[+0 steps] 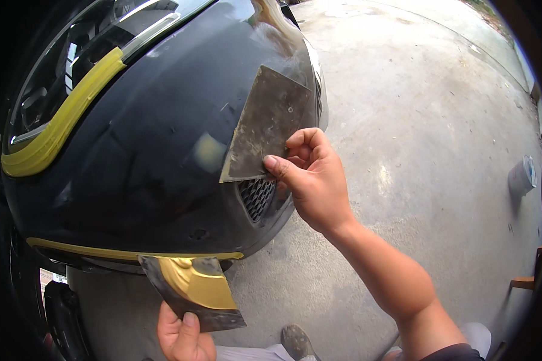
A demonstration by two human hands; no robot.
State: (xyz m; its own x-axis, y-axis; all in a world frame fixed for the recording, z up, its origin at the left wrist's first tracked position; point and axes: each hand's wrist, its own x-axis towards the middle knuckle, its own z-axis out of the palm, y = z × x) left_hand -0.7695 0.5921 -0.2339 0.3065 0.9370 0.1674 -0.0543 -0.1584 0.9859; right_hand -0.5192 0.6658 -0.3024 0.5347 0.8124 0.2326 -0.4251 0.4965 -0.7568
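My right hand (322,186) is closed on a dark, flat putty spreader (270,117), pinched between thumb and fingers at its lower right edge. The spreader is held up before the black car bumper (138,162) and hides part of it. Lower down, my left hand (185,338) grips a second dark putty spreader (211,319) by its near edge. A thick, glossy mound of yellow body filler (206,289) lies across that one. On the bumper, just left of the upper spreader, shows a pale yellowish patch (209,151).
Yellow masking tape (72,120) borders the headlight (60,66), and another tape strip (126,253) runs along the bumper's lower edge. A mesh grille (259,200) sits below the upper spreader. On the concrete floor (397,120), a bucket (522,176) stands far right. A shoe (296,342) shows below.
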